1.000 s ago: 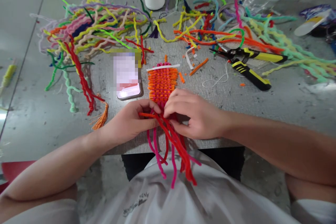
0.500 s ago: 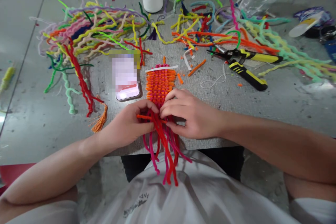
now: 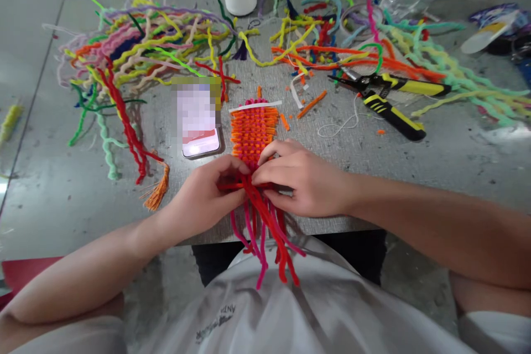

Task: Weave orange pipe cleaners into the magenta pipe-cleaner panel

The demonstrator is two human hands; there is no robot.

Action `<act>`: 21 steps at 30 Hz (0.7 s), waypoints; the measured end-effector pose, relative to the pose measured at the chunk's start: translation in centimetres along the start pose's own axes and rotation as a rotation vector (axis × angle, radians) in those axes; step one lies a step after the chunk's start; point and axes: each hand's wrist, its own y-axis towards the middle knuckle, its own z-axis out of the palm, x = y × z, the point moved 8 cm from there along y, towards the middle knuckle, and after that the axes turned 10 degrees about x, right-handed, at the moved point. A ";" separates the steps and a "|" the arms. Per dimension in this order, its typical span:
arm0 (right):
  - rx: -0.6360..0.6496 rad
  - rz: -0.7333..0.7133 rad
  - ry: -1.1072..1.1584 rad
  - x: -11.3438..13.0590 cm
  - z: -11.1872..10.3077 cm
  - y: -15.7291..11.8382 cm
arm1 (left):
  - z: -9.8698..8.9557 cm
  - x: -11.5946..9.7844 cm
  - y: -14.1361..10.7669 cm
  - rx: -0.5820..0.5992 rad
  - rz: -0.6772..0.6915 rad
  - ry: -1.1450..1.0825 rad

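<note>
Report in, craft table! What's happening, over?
Left hand, right hand: both at red strands, near end of orange-pink weave. Weave lying on table. Phone close on left, not blocking.

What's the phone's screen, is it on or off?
On: the phone lies face up, and its screen glows pale and bright, with a reddish band low down.

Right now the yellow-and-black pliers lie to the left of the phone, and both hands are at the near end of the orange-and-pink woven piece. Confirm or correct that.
The side is wrong: the head view shows the pliers to the right of the phone. Both hands are at the near end of the woven piece.
</note>
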 end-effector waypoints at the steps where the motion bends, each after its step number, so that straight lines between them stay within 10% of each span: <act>1: -0.004 -0.004 0.006 0.1 -0.1 0.0 | 0.1 0.1 0.1 0.002 -0.011 -0.025; 21: -0.096 -0.125 -0.233 1.3 -0.2 0.7 | 0.5 0.5 0.6 0.049 -0.037 -0.277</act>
